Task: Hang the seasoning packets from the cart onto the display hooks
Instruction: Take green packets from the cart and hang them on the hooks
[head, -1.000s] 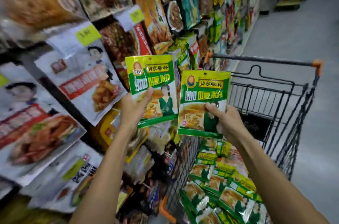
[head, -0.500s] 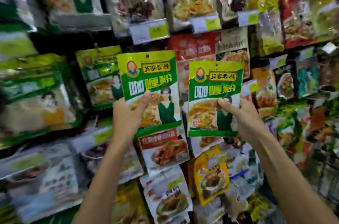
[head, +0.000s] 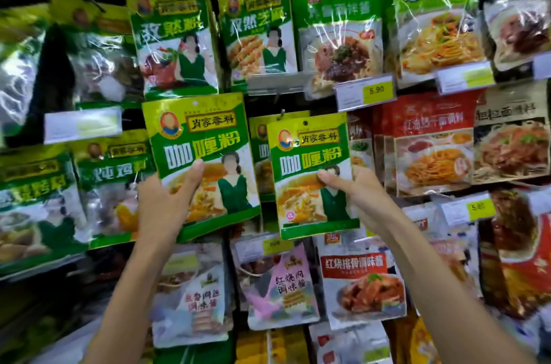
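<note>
Two curry powder packets are up at the wall. The left curry powder packet (head: 199,137) is gripped low by the left hand (head: 162,205), thumb pressed on the printed front and the fingers curled out of sight behind it. The right curry powder packet (head: 313,155) is pinched the same way by the right hand (head: 360,193), thumb on the front, fingers behind. Both are upright, side by side with a gap between them, below and left of the 5.90 price tag (head: 365,92). The right one overlaps a matching hanging curry packet (head: 258,140), which sits on a display hook (head: 280,114) lower left of that tag. The held packet's punch hole is just beside the hook and not on it. The wall is packed with goods. A green noodle sauce packet (head: 340,29) hangs straight above the tag and a cumin powder packet (head: 173,35) up to its left. A red noodle sauce packet (head: 429,140) is below right of it and a braised rib sauce packet (head: 360,283) far below. The left side of the rack is blurred. As for what has changed, a second ago the cart with its heap of green packets filled the lower right, and now it is out of frame. Half a second ago the pair was held before red and orange sauces. Now both sit in the green section, level with their own kind, grips unchanged.
</note>
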Demonstrator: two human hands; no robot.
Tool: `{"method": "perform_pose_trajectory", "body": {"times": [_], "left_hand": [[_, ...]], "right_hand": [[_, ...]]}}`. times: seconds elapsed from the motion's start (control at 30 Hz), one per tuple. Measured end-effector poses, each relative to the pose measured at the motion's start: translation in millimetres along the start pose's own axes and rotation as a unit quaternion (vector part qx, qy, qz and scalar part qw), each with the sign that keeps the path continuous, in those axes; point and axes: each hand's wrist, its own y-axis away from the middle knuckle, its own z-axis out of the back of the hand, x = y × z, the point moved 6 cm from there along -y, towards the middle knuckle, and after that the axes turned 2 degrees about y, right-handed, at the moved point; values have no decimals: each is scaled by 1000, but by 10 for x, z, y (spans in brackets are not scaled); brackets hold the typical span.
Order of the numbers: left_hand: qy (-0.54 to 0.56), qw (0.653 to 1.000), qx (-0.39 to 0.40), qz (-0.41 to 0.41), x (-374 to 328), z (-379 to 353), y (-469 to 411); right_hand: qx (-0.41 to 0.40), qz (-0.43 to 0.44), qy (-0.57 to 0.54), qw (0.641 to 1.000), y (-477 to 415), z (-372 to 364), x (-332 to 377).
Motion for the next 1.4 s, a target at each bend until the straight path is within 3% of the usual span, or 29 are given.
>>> {"method": "perform_pose_trajectory", "body": {"times": [0.37,1.1,1.4], "left_hand": [[35,999,17,21,161,196,-211],[80,995,33,54,148,53,-198],[77,996,28,36,158,1,-207]], "right_hand": [[2,13,5,1000,-391,-236,126],[6,-46,6,999,-516,-267,-34],[-103,-48,93,989,-802,-292,-110]]}}
